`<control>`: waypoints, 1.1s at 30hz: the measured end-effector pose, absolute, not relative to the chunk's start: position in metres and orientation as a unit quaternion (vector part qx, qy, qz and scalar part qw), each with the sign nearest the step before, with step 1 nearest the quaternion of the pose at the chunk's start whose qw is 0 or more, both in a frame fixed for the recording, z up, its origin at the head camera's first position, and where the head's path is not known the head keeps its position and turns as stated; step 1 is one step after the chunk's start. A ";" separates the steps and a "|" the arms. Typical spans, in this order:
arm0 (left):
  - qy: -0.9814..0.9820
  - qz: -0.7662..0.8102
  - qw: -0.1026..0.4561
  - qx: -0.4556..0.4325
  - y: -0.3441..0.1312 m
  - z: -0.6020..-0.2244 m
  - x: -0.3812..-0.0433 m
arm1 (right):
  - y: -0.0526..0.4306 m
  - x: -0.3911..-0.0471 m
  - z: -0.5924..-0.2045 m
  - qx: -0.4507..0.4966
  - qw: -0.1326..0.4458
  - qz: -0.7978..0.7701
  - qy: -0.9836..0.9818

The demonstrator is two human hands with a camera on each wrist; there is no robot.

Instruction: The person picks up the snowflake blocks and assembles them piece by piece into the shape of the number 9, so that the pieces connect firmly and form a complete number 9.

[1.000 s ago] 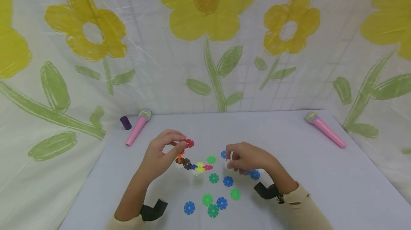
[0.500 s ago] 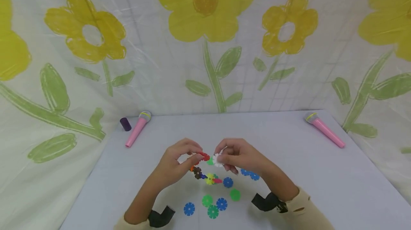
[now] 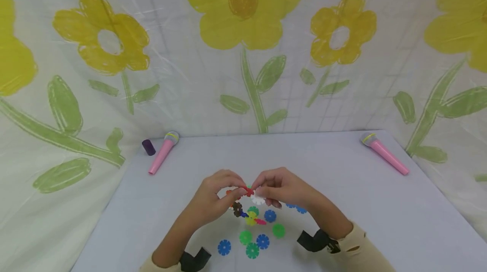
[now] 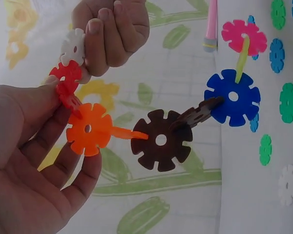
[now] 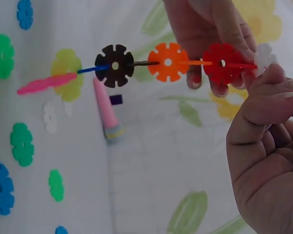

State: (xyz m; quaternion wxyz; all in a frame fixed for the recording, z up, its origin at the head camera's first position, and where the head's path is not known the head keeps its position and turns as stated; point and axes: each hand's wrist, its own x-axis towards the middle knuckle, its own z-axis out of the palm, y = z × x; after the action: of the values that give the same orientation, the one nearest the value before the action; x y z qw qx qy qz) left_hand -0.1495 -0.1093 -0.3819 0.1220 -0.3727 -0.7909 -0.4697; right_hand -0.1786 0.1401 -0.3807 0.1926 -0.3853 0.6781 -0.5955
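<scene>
My left hand (image 3: pixel 213 198) pinches the red end of a chain of interlocking snowflake discs, held up over the table. From that end run red discs (image 4: pixel 68 72), orange discs (image 4: pixel 77 131), brown discs (image 4: pixel 161 158), a blue disc (image 4: pixel 219 107), a yellow disc (image 4: pixel 242 63) and a pink disc (image 4: pixel 234 38); the pink end hangs lowest. Between thumb and fingers my right hand (image 3: pixel 287 187) pinches a white disc (image 4: pixel 71 51). Its edge meets the outermost red disc, slot against slot. In the right wrist view, fingertips partly hide the white disc (image 5: pixel 263 54).
Loose blue discs (image 3: pixel 224 251) and green discs (image 3: pixel 245 242) lie on the white table (image 3: pixel 323 153) beneath and in front of the hands. One pink toy microphone (image 3: pixel 161 158) lies back left beside a dark purple cylinder (image 3: pixel 149 147), another toy microphone (image 3: pixel 389 156) back right. A flowered curtain (image 3: pixel 171 94) hangs behind.
My left hand has moved right and down with the chain. The right hand has come left with the white disc, and the two hands now meet at the red end.
</scene>
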 end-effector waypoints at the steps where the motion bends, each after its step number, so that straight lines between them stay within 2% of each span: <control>1: -0.788 -0.472 0.122 -0.376 -0.109 -0.383 -0.149 | 0.140 -0.178 -0.381 -0.391 0.194 -0.597 0.673; 10: -0.764 -0.493 0.143 -0.391 -0.106 -0.386 -0.146 | 0.131 -0.168 -0.382 -0.361 0.170 -0.633 0.664; 17: -0.766 -0.510 0.033 -0.390 -0.122 -0.379 -0.144 | 0.123 -0.174 -0.380 -0.334 0.159 -0.651 0.663; 20: -0.762 -0.537 0.018 -0.362 -0.137 -0.372 -0.148 | 0.122 -0.189 -0.383 -0.334 0.163 -0.636 0.676; 28: -0.829 -0.496 0.033 -0.258 -0.170 -0.363 -0.158 | 0.092 -0.233 -0.413 -0.334 0.247 -0.400 0.817; 33: -0.831 -0.482 0.029 -0.275 -0.172 -0.367 -0.160 | 0.052 -0.245 -0.429 -0.359 0.236 -0.267 0.863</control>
State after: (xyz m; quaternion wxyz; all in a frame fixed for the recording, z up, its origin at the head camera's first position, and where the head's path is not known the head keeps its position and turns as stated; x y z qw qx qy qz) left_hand -0.1598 -0.1724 -0.3672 0.0292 -0.2753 -0.8312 -0.4821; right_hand -0.2451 0.0519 -0.4291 0.2362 -0.3588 0.8626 -0.2672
